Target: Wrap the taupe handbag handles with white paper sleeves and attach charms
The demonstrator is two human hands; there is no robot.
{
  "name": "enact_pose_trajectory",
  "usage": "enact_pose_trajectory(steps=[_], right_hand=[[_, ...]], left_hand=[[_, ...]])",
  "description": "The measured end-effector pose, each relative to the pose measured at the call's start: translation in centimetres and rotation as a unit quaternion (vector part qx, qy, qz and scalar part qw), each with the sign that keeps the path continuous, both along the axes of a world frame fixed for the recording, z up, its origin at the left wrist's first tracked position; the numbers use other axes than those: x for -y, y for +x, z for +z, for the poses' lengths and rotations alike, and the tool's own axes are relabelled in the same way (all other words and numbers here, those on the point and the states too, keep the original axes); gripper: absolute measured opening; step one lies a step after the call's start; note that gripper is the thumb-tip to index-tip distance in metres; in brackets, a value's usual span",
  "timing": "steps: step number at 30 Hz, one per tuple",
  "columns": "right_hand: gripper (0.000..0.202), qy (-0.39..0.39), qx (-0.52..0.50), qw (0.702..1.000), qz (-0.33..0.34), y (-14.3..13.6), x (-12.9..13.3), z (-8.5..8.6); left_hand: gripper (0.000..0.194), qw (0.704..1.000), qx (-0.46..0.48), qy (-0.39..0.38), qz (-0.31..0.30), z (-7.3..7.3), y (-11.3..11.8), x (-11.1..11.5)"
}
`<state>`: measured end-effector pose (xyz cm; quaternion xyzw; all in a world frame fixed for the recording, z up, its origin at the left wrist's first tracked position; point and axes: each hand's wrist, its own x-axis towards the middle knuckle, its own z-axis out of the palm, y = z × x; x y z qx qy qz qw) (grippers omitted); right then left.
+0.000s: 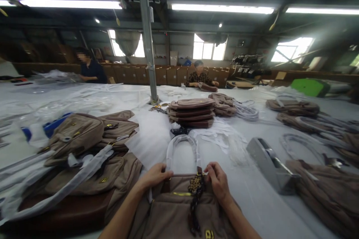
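A brown fabric handbag lies in front of me, its looped handle wrapped in white and standing up from the top edge. My left hand grips that top edge beside the handle's left base, thumb over the rim. At the handle's right base my right hand is closed, thumb and fingers pinching the bag's upper corner; what exactly lies between the fingertips is hard to see. A leopard-print flower charm with a dark braided strap hangs down the bag's front.
Several brown bags are heaped at left. Ahead is a stack of brown pouches, with white foam sheet before it. A grey tape dispenser and more bags lie right. A metal post rises mid-table. Two people sit beyond.
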<state>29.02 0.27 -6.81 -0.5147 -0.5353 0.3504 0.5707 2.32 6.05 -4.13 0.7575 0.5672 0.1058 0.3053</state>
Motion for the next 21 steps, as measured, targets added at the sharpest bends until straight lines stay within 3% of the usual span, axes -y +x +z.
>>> enact_pose_trajectory(steps=[2,5,7,9,11,16,21], right_hand=[[0.032,-0.001,-0.027,1.0,-0.009,0.0,-0.1,0.2],[0.034,-0.005,-0.052,0.998,-0.02,0.0,-0.4,0.3],[0.035,-0.013,-0.055,0.998,-0.02,-0.1,-0.6,0.2],[0.035,-0.02,-0.051,0.998,-0.018,0.0,-0.6,0.2],[0.034,-0.026,-0.049,0.998,-0.016,0.1,-0.6,0.1],[0.034,-0.038,-0.067,0.997,-0.014,0.2,-0.9,-0.3],[0.041,-0.046,-0.068,0.997,-0.017,-0.2,-1.0,0.3]], left_hand=[[0.039,0.999,0.002,0.025,0.041,0.5,0.1,0.5],[0.05,0.985,0.017,0.137,0.101,2.0,1.3,1.4],[0.052,0.981,0.045,0.184,0.043,2.6,2.9,1.8],[0.042,0.984,0.047,0.162,-0.059,2.7,4.7,2.0],[0.022,0.986,0.02,0.117,-0.116,2.2,6.2,2.0],[0.023,0.986,0.009,0.114,-0.124,1.0,7.0,1.6],[0.025,0.986,0.102,0.112,-0.072,0.4,6.7,1.8]])
